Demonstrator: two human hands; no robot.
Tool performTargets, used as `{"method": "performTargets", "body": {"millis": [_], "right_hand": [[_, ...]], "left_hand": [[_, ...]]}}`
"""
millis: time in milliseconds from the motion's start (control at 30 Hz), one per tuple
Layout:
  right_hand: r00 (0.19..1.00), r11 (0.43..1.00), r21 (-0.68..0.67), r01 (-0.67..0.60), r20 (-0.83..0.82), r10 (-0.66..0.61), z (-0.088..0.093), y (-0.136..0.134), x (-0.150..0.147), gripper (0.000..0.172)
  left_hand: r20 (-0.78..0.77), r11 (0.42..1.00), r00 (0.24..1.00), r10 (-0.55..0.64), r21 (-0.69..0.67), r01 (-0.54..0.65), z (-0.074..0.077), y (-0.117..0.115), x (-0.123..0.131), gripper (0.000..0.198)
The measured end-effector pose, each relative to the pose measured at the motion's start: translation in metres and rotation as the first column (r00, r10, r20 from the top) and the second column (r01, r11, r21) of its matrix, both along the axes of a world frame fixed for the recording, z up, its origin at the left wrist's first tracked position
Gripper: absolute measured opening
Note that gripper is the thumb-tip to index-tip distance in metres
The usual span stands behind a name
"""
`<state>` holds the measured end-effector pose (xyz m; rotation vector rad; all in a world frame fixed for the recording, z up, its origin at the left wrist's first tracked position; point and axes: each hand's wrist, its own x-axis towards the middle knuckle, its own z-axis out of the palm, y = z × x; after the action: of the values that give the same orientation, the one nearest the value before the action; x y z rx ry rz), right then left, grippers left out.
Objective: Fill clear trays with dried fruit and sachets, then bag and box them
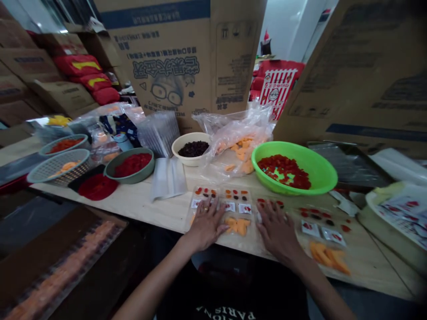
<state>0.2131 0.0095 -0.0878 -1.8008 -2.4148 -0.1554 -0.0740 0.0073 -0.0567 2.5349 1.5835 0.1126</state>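
Observation:
Several clear plastic trays lie in a row along the table's near edge. My left hand (207,222) rests flat with fingers spread over the left tray, covering part of its contents. Beside it, a tray shows small red and dark pieces on top, white printed packets (244,208) in the middle and orange pieces (237,226) below. My right hand (276,226) lies palm down with fingers spread on another tray, hiding most of it. To its right is a tray with white packets (310,228) and long orange pieces (328,257). Neither hand grips anything.
Behind the trays stand a green basin (328,175) of red pieces, a cream bowl (176,149) of dark pieces and a plastic bag (220,166) with orange pieces. Left are a grey-green bowl (147,171) and a basket (42,173). Right is a tub (373,211) of packets. Cardboard (230,58) rises behind.

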Motion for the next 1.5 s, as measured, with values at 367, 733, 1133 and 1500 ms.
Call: {"method": "performTargets", "body": {"millis": [367,733,1133,1500], "right_hand": [[0.996,0.995,-0.039,-0.092,0.01,0.093,-0.006,0.014,-0.024,0.057],[0.996,0.996,-0.015,-0.09,0.024,0.091,-0.005,0.012,-0.027,0.055],[0.995,0.995,-0.025,-0.1,-0.012,0.099,-0.01,0.016,-0.024,0.053],[0.966,0.999,-0.038,-0.038,-0.258,0.027,0.075,0.007,0.01,0.048]], "left_hand": [[0.155,0.991,0.982,0.112,0.049,-0.121,0.01,0.06,-0.033,0.044],[0.011,0.995,0.996,-0.084,-0.046,0.085,0.024,0.124,-0.027,0.018],[0.283,0.949,0.911,0.301,0.003,-0.315,0.021,0.112,-0.078,0.019],[0.146,0.996,0.986,0.08,0.026,-0.084,-0.012,0.114,-0.078,0.041]]}}
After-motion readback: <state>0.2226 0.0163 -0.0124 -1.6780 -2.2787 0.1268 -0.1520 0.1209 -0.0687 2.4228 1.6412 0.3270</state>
